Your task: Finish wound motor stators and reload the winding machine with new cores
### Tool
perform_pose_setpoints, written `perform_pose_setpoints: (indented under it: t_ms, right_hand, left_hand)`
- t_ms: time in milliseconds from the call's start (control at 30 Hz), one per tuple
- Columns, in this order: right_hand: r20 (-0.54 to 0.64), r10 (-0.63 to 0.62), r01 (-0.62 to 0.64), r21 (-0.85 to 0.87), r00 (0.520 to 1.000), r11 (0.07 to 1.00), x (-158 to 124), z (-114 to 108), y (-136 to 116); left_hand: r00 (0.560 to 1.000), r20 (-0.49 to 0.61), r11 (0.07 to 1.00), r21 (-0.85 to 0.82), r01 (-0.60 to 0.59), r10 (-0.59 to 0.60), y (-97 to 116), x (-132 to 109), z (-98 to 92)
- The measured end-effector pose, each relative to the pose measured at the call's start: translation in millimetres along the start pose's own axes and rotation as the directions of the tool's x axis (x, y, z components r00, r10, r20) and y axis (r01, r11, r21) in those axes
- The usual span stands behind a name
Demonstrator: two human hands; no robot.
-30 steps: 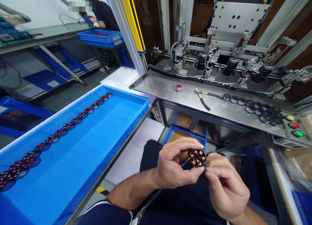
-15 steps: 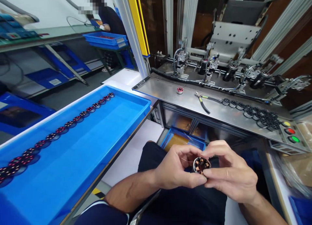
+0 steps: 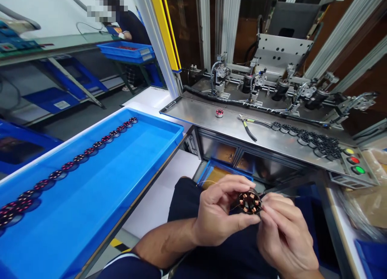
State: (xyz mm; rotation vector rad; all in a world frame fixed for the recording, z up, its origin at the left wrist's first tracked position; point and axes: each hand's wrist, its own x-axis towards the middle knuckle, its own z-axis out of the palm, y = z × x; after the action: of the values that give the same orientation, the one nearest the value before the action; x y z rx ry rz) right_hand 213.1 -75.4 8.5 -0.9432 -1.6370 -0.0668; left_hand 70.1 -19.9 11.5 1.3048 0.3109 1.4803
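Note:
Above my lap, my left hand grips a round motor stator with copper windings and a dark rim, thumb below and fingers above. Its wound face is turned up towards me. My right hand is closed in a pinch against the stator's right edge; what lies between its fingertips is hidden. A thin loose wire sticks out to the left behind my left hand. On the metal bench lie one red-topped stator, cutting pliers with green-black handles, and several black ring-shaped parts in rows.
A large blue tray at left holds a line of stators along its far side. Behind the bench stands a machine with several fixtures. A button box is at right. Another person works at the back left.
My right hand has shifted from holding the stator's lower right side to a pinch at its right edge. The stator has turned more face-up; the view has swung slightly right.

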Motion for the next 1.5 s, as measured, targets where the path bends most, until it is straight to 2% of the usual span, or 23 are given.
perform_pose_setpoints:
  t_ms: [67,133,233,300,367,433,500,567,633,867,1033,1167,1267,1333,1400,1433,1500]
  right_hand:
    - [-0.087,0.125,-0.118,0.082,0.988,0.990,0,10,-5]
    - [-0.144,0.267,-0.243,0.163,0.953,0.956,0,19,-8]
    - [-0.141,0.360,-0.326,0.219,0.922,0.920,-1,26,-6]
    - [-0.132,0.315,-0.284,0.209,0.940,0.936,-1,25,1]
    - [-0.113,0.241,-0.219,0.179,0.964,0.959,-1,21,9]
    - [-0.069,0.174,-0.163,0.141,0.982,0.976,2,15,16]
    - [-0.011,0.127,-0.125,0.113,0.992,0.986,6,9,20]
    - [0.038,0.091,-0.094,0.091,0.995,0.991,12,4,21]
    - [0.069,0.067,-0.071,0.056,0.995,0.996,18,1,20]
    - [0.087,0.041,-0.037,-0.054,0.995,0.998,23,-4,19]
    - [0.046,0.090,-0.085,-0.106,0.995,0.991,22,-5,18]
    - [-0.012,0.174,-0.174,-0.072,0.985,0.982,26,-3,14]
    - [0.029,0.218,-0.219,0.005,0.975,0.976,29,-5,12]
    - [0.071,0.195,-0.199,0.051,0.978,0.979,29,-7,12]
    - [0.106,0.127,-0.134,0.061,0.986,0.989,29,-11,14]
    - [0.123,0.088,-0.095,0.054,0.989,0.994,28,-13,15]
    - [0.161,0.027,-0.033,0.037,0.987,0.999,28,-17,18]
  left_hand:
    - [0.999,-0.022,0.999,0.030,-0.030,0.030,-3,-2,1.4]
    - [0.998,-0.051,0.998,0.047,-0.038,0.040,-7,-4,2.5]
    - [0.997,-0.075,0.999,0.048,-0.014,0.018,-10,-7,2.5]
    - [0.998,-0.046,0.999,0.007,0.039,-0.038,-10,-7,-0.6]
    - [0.989,0.010,0.988,-0.038,0.149,-0.148,-9,-5,-6.4]
    - [0.952,0.109,0.955,-0.043,0.293,-0.287,-7,0,-13.7]
    - [0.893,0.226,0.910,-0.054,0.411,-0.389,-6,4,-19.9]
    - [0.848,0.312,0.871,-0.109,0.480,-0.428,-6,7,-23.5]
    - [0.835,0.323,0.845,-0.157,0.511,-0.445,-7,8,-24.3]
    - [0.828,0.261,0.833,-0.126,0.538,-0.496,-10,8,-23.6]
    - [0.839,0.336,0.826,-0.232,0.514,-0.428,-15,9,-24.9]
    - [0.885,0.309,0.821,-0.355,0.447,-0.348,-12,11,-22.7]
    - [0.908,0.245,0.786,-0.456,0.417,-0.340,-7,14,-20.6]
    - [0.906,0.217,0.754,-0.502,0.424,-0.364,-5,15,-19.7]
    - [0.871,0.236,0.735,-0.468,0.491,-0.431,-6,16,-19.4]
    - [0.839,0.273,0.728,-0.416,0.544,-0.471,-6,16,-19.4]
    - [0.748,0.374,0.713,-0.259,0.652,-0.548,-7,15,-19.2]
